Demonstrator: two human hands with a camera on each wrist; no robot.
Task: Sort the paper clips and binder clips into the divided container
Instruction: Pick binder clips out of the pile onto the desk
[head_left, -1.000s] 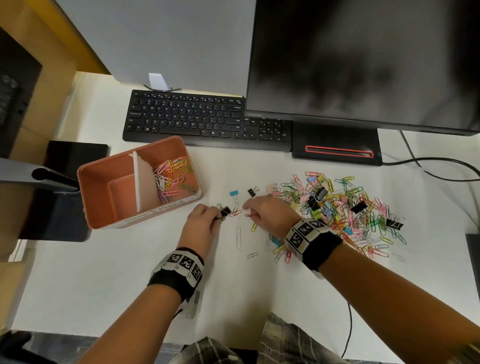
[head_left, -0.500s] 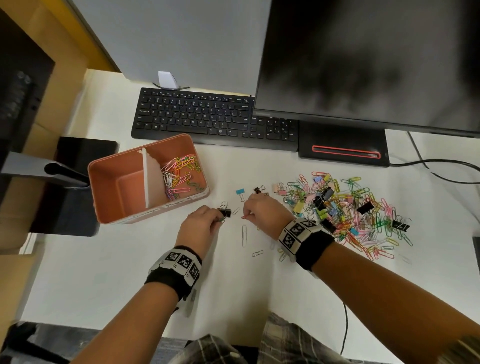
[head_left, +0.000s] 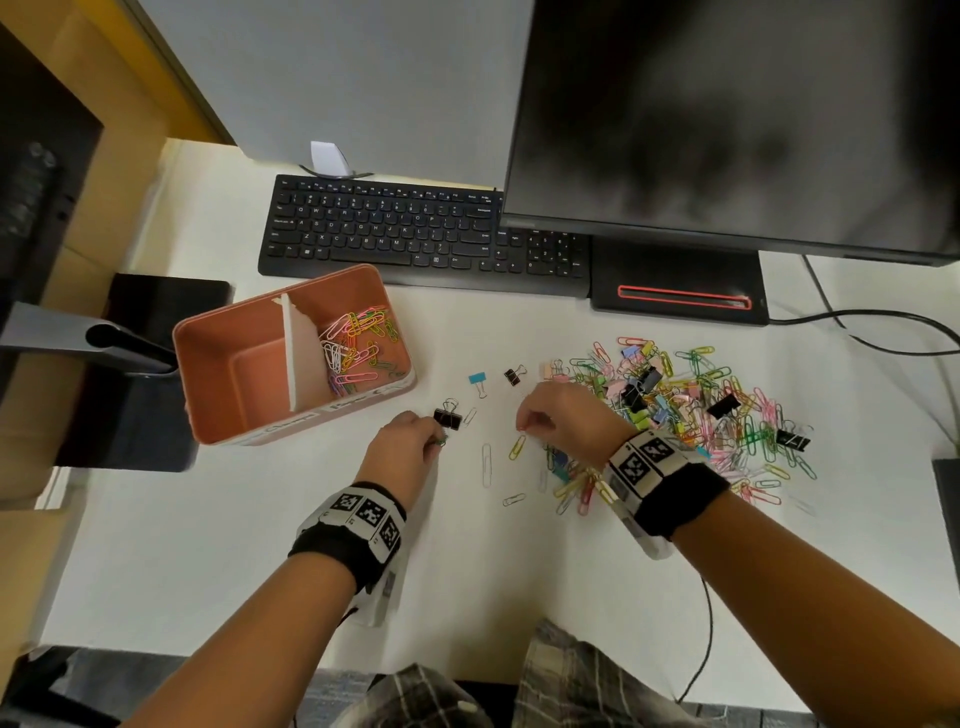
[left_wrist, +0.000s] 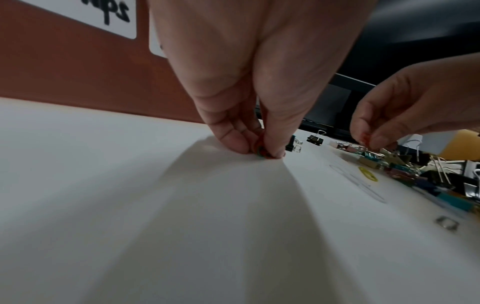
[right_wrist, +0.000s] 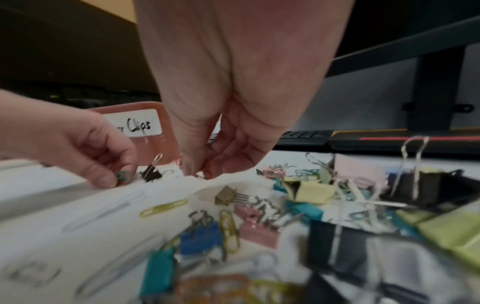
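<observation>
My left hand (head_left: 439, 441) pinches green and red paper clips (left_wrist: 261, 153) against the white desk, just in front of a black binder clip (head_left: 448, 417). To its right, my right hand (head_left: 522, 427) is held a little above the desk and pinches a small reddish paper clip (right_wrist: 201, 175). The salmon divided container (head_left: 291, 431) stands to the left of both hands. Its right compartment holds several coloured paper clips (head_left: 358, 348). A mixed pile of paper clips and binder clips (head_left: 701, 410) lies to the right, partly under my right wrist.
A blue binder clip (head_left: 477, 379) and a small black binder clip (head_left: 513, 375) lie apart beyond my hands. Loose clips, one yellow (head_left: 517, 448), lie between my hands. A keyboard (head_left: 415, 234) and monitor base (head_left: 680, 301) bound the back; a cable (head_left: 883, 332) runs right.
My left fingertips have slid off the black binder clip toward me, with small clips pinched in them. My right hand has stayed close by, still pinching.
</observation>
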